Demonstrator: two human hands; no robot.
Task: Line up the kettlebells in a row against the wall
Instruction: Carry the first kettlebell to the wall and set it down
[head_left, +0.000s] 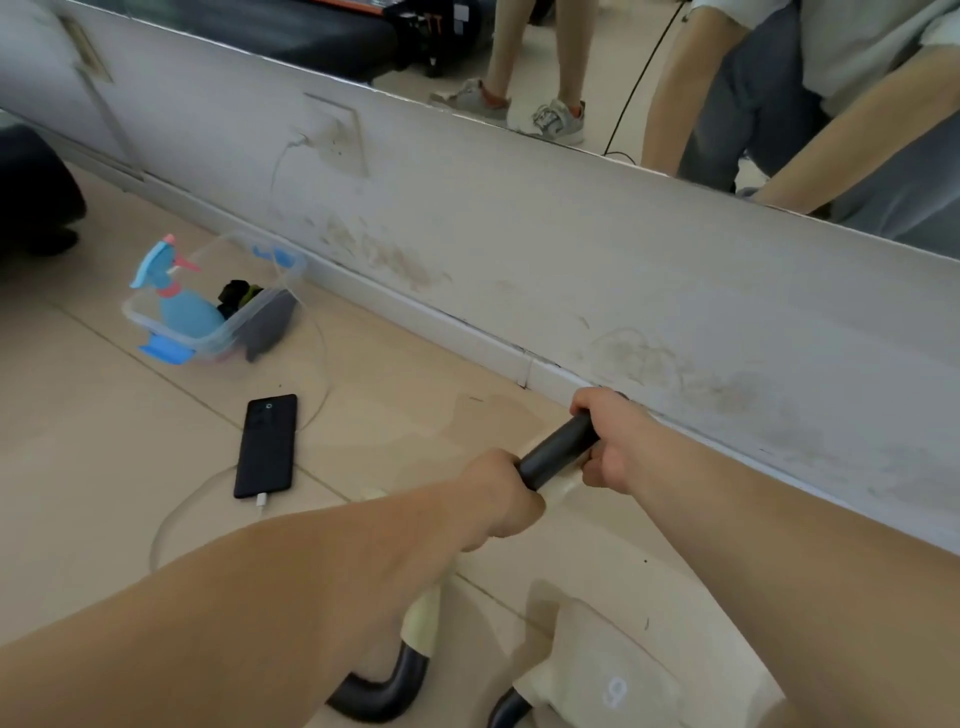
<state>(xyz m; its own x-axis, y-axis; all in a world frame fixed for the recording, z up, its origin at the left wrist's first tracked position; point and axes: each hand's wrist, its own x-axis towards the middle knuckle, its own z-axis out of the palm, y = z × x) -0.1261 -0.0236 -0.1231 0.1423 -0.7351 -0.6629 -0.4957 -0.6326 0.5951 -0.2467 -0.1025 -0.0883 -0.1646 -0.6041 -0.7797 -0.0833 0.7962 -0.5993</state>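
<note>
Both hands grip the black handle (558, 451) of a cream kettlebell close to the white wall (519, 249). My left hand (506, 493) holds the near end of the handle, my right hand (608, 441) the far end. The bell's cream body is mostly hidden under my hands and left forearm. A second cream kettlebell (618, 670), marked with a 6 or 9, lies at the bottom of the view. Under my left forearm shows another black and cream handle (400, 675).
A black phone (266, 446) on a white charging cable (306, 332) lies on the tiled floor to the left. Behind it stands a clear box (218, 306) with a blue spray bottle (176, 296). A mirror above the wall shows people's legs.
</note>
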